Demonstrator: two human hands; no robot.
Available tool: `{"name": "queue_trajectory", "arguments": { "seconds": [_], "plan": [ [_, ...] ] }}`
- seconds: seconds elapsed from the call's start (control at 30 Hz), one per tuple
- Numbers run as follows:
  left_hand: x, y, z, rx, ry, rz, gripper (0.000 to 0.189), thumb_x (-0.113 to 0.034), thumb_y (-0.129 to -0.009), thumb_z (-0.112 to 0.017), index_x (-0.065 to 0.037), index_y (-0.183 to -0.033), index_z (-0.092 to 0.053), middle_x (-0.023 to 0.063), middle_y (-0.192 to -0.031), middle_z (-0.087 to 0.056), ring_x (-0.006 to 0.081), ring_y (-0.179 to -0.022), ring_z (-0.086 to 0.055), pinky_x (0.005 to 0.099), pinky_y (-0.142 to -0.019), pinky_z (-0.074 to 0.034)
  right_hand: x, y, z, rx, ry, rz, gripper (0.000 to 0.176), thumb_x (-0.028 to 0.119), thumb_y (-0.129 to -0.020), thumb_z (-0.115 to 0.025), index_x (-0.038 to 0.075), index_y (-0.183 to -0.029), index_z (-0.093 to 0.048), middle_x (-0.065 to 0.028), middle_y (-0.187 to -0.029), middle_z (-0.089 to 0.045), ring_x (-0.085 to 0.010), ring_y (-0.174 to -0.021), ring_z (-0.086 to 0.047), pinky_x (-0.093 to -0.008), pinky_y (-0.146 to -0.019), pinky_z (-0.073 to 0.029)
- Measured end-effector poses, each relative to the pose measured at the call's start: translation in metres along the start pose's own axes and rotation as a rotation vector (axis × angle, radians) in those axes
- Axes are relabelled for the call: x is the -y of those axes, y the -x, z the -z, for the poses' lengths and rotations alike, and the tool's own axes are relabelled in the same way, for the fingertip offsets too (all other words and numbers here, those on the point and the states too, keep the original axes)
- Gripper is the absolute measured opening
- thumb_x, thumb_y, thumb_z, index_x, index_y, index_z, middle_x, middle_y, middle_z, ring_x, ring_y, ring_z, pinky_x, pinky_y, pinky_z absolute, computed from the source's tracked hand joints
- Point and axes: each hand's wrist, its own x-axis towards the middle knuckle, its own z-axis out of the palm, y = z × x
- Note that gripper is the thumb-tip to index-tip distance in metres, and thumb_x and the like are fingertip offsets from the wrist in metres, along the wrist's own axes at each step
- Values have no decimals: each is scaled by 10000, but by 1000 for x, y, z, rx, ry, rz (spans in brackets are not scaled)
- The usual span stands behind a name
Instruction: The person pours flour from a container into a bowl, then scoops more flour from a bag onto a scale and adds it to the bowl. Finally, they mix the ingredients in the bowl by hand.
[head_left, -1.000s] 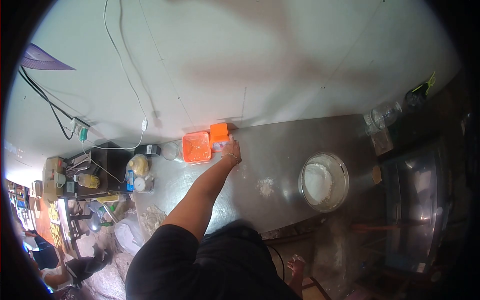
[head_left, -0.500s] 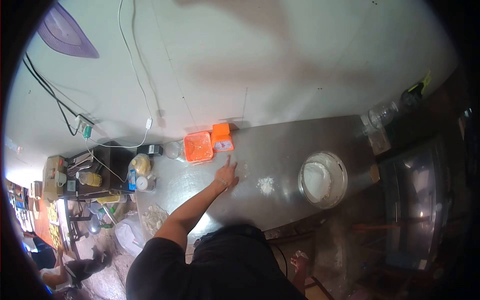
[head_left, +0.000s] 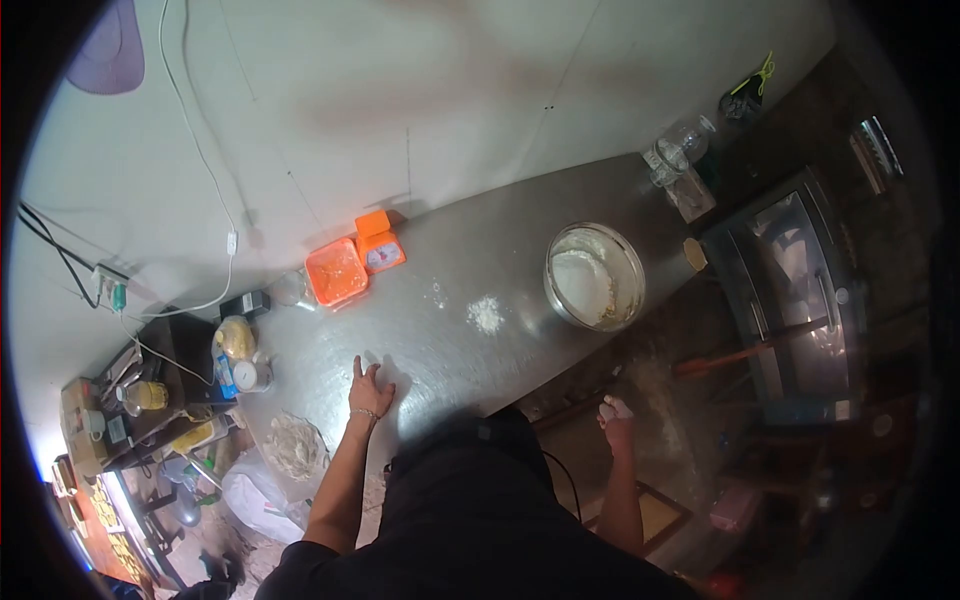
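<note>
My left hand [head_left: 371, 387] is over the metal table [head_left: 440, 330], fingers apart and nothing in them. My right hand [head_left: 616, 411] hangs off the table's front edge, whitened, its fingers curled; what they hold, if anything, I cannot make out. A small pile of white powder [head_left: 486, 315] lies between my left hand and a large round metal bowl [head_left: 580, 281] of white powder. Against the wall stand an orange tray [head_left: 337, 274] and an orange scale [head_left: 380, 250]. Pale dough or flour [head_left: 295, 446] sits at the table's left end.
At the table's left are a white-lidded container [head_left: 251, 374] and a bag of yellow stuff [head_left: 236, 338]. Clear jars [head_left: 683, 145] stand at the far right corner. A dark glass-fronted appliance [head_left: 790, 280] is on the right, and a white sack [head_left: 258, 492] at lower left.
The view has shifted and turned. My left hand has drawn back from near the orange scale toward the table's front left. My right hand has risen beside the table's edge.
</note>
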Motion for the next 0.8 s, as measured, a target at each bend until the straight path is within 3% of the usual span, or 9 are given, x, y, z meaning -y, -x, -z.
{"name": "queue_trajectory", "arguments": {
  "seconds": [0.17, 0.27, 0.37, 0.8],
  "plan": [
    [-14, -6, -15, -48, 8, -36, 635, -311, -804, -764, -66, -1367, -600, 311, -1635, -231, 457, -1270, -581, 473, -1045, -519, 48, -45, 3, 40, 16, 243, 324, 95, -970, -665, 18, -1284, -650, -14, -923, -646, -75, -745, -591, -244, -645, -473],
    [-42, -8, -18, -28, 2, 3, 637, -313, -806, -764, -71, -1371, -597, 310, -1634, -238, 455, -1281, -572, 474, -1043, -521, 81, -82, -9, 99, -53, 300, 341, 97, -971, -673, -31, -1285, -640, -54, -993, -697, -108, -868, -625, -269, -785, -503],
    [-69, -11, -29, -45, 2, 16, 633, -321, -812, -762, -75, -1371, -595, 310, -1627, -255, 457, -1283, -569, 476, -1045, -520, 124, -107, -25, 180, 66, 440, 353, 75, -961, -678, -44, -1289, -624, -79, -1041, -712, -129, -914, -647, -301, -812, -521],
    [-167, -14, -73, -118, 146, 72, 578, -321, -826, -778, -80, -1328, -622, 278, -1574, -380, 459, -1273, -575, 477, -1039, -519, 187, -225, -39, 368, 348, 542, 418, 99, -943, -682, 1, -1343, -609, -146, -1113, -710, -251, -926, -684, -375, -819, -549]
  ]
}}
